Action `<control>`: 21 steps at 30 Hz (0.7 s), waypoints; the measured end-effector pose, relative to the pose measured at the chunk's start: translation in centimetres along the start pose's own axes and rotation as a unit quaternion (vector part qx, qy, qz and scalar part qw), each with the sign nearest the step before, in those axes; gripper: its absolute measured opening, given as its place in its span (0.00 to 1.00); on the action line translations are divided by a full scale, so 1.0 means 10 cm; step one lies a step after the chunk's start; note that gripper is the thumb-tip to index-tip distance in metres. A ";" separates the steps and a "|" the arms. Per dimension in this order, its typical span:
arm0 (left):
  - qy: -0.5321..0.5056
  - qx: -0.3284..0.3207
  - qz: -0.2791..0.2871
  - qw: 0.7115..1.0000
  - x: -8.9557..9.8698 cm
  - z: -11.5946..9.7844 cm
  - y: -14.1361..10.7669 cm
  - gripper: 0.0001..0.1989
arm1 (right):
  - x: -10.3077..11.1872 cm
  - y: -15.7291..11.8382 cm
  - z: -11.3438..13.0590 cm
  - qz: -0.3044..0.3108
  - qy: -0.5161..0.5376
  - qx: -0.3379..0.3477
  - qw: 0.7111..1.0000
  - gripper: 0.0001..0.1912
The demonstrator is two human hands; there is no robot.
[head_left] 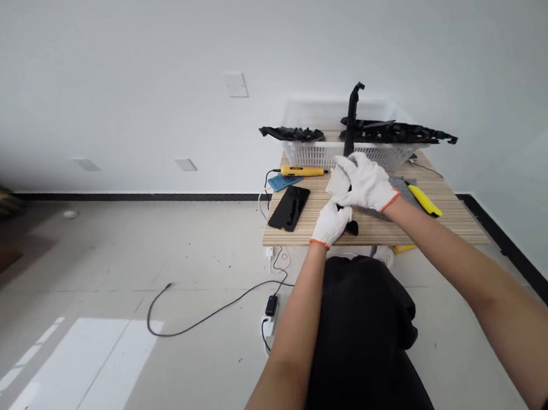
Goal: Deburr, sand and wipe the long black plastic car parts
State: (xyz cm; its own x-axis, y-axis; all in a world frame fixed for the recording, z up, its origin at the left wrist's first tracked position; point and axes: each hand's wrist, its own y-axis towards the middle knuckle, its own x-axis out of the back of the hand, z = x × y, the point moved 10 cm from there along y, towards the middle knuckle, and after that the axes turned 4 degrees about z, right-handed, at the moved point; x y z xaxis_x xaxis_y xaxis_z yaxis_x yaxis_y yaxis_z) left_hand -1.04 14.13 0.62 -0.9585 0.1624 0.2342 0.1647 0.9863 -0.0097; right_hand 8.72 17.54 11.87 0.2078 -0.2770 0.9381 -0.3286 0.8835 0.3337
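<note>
Both my hands wear white gloves with orange cuffs, above the small wooden table (276, 236). My left hand (331, 224) is closed round the lower end of a long black part (352, 113), near the table's front edge. Higher up, my right hand (364, 182) is closed too, with a small white piece (337, 181) at its fingers and the black part running up behind it. Under my right hand lies a grey cloth (402, 188). The gloves hide the middle of the black part.
Behind my hands a white basket (312, 155) holds more black parts (394, 132). A black phone (290, 208), a blue item (284, 182) and a yellow tool (302, 171) lie on the left. On the right is a yellow-handled tool (425, 201).
</note>
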 end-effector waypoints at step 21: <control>-0.070 -0.023 0.012 0.997 0.01 -0.03 -0.01 0.08 | 0.01 0.07 -0.29 -0.131 0.127 -0.087 0.979 0.50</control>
State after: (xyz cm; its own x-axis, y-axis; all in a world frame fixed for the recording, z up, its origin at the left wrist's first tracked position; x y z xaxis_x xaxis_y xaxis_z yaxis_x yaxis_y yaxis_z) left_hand -1.12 14.06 0.92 -0.9767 0.1922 0.0957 0.1960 0.9801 0.0323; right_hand 11.20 19.24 11.88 0.4938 -0.4203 0.7613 -0.0761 0.8512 0.5193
